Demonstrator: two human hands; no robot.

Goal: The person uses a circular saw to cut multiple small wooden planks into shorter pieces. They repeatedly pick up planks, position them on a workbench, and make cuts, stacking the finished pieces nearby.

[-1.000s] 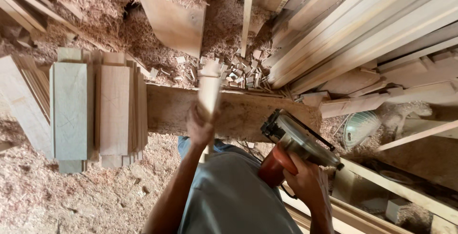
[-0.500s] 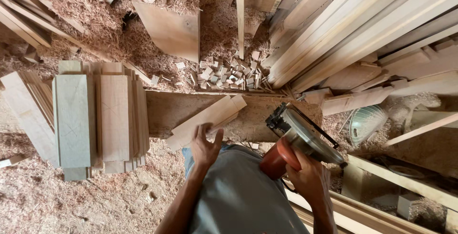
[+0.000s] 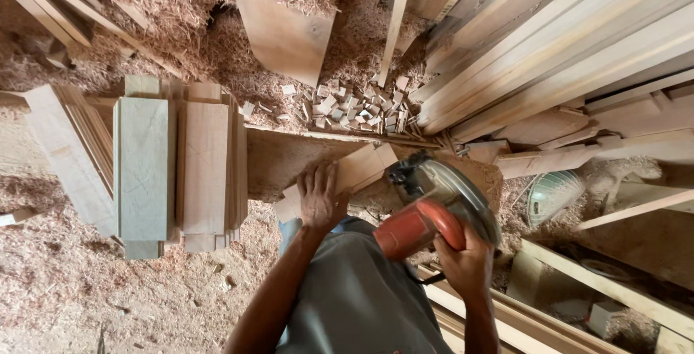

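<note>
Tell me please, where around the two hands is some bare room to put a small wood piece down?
The bench top is bare between the stacked boards and the left hand pressing the wood piece. Sawdust floor lies open below the stacks. It is crowded by the offcut blocks, the planks, and the circular saw under the right hand.

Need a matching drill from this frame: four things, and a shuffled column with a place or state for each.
Things:
1. left hand
2. right hand
3. small offcut blocks
4. stacked boards

Places or states:
A. piled in the sawdust beyond the bench
B. pressed flat on the short plank
C. standing in a stack at the left of the bench
D. gripping the red handle of the circular saw

Pairs: 1-B, 2-D, 3-A, 4-C
</note>
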